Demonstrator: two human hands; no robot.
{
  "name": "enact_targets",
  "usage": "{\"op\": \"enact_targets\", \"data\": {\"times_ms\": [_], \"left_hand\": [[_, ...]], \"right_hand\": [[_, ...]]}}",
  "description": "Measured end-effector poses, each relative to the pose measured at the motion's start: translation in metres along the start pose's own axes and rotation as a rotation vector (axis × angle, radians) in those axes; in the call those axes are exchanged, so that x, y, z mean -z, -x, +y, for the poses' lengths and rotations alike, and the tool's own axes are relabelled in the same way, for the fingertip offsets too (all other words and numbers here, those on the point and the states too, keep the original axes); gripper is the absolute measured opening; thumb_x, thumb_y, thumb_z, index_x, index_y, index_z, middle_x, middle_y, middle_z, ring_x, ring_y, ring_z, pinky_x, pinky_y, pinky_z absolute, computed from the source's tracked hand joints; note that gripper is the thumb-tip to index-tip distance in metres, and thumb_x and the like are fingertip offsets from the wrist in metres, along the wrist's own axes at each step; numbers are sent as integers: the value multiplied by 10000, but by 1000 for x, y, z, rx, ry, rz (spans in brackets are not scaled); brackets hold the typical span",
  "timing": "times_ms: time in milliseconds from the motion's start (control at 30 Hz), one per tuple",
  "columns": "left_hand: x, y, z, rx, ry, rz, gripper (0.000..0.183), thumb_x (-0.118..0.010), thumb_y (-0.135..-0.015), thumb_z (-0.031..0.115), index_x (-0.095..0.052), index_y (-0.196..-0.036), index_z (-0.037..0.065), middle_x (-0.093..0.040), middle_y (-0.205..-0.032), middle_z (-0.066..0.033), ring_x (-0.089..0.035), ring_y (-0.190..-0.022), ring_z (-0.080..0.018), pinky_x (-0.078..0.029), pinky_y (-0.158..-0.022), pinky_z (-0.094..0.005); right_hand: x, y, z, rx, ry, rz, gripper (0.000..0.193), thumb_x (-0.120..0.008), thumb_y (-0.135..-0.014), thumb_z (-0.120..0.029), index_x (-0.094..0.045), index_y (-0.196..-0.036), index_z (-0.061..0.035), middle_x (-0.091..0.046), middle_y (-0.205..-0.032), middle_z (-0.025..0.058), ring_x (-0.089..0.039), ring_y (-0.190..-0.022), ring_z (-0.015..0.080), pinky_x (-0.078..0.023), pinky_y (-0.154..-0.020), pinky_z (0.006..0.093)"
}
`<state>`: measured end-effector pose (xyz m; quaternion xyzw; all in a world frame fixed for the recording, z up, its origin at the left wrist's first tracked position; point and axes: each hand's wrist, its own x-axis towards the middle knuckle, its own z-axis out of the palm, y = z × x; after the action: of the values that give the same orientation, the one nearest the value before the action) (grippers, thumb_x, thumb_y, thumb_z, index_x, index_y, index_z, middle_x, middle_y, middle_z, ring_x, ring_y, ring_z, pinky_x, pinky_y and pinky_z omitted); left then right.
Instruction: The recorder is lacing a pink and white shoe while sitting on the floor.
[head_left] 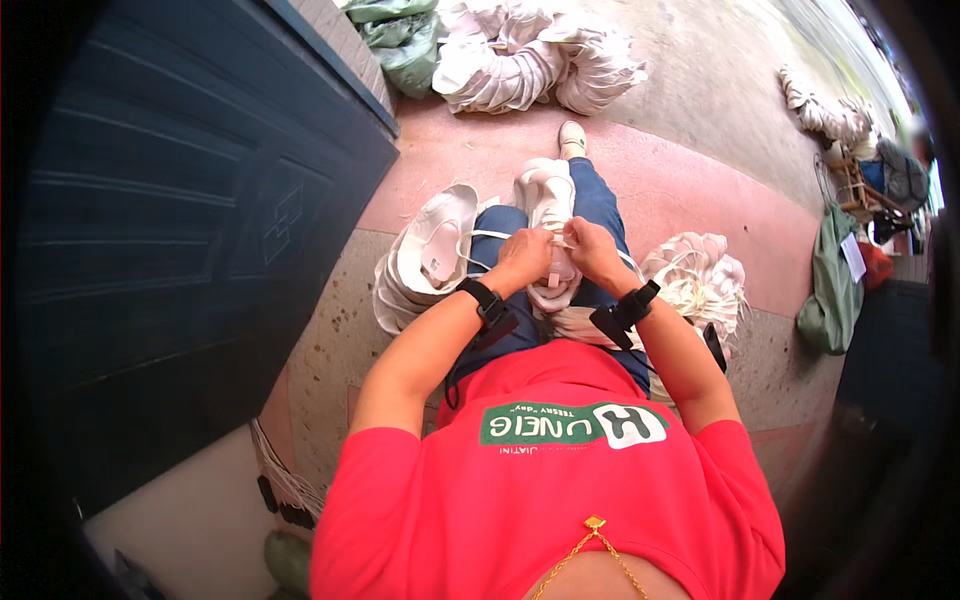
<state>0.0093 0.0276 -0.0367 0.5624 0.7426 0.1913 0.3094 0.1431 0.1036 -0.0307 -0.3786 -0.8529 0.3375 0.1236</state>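
Note:
A white shoe (545, 188) rests on my lap between my thighs, its toe pointing away from me and its pink inside facing me. Over its lacing area, my left hand (527, 256) pinches a white shoelace (488, 235), a length of which trails off to the left. Close beside it, my right hand (594, 250) is closed with thumb and fingertips together at the laces on the shoe's right side. The fingers partly cover the lace ends. Each wrist wears a black strap with a small device.
Nested white shoes (425, 255) stand left of my legs. A pile of pale shoes and laces (697, 272) lies to my right. Ahead are more bundled shoes (535, 65) and a green sack (400, 45). A dark door (210, 220) borders the left; a green bag (835, 285) hangs far right.

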Motion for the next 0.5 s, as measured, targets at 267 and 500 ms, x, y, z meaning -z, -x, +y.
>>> {"op": "enact_targets", "data": {"times_ms": [267, 500], "left_hand": [[10, -1, 9, 18, 95, -12, 232, -491, -765, 175, -608, -898, 27, -586, -835, -208, -571, -810, -354, -464, -705, -408], [8, -3, -3, -24, 399, -4, 248, -533, -765, 143, -598, -935, -27, -630, -776, -149, -609, -694, -185, -469, -607, -292]], "right_hand": [[13, 1, -9, 10, -34, -50, 215, -473, -730, -42, -457, -943, -33, -555, -745, 230, -543, -752, 390, -412, -649, 454], [10, 4, -2, -37, -214, -72, 194, -473, -772, -52, -441, -961, -24, -550, -737, 240, -543, -724, 396, -415, -623, 439]]}}
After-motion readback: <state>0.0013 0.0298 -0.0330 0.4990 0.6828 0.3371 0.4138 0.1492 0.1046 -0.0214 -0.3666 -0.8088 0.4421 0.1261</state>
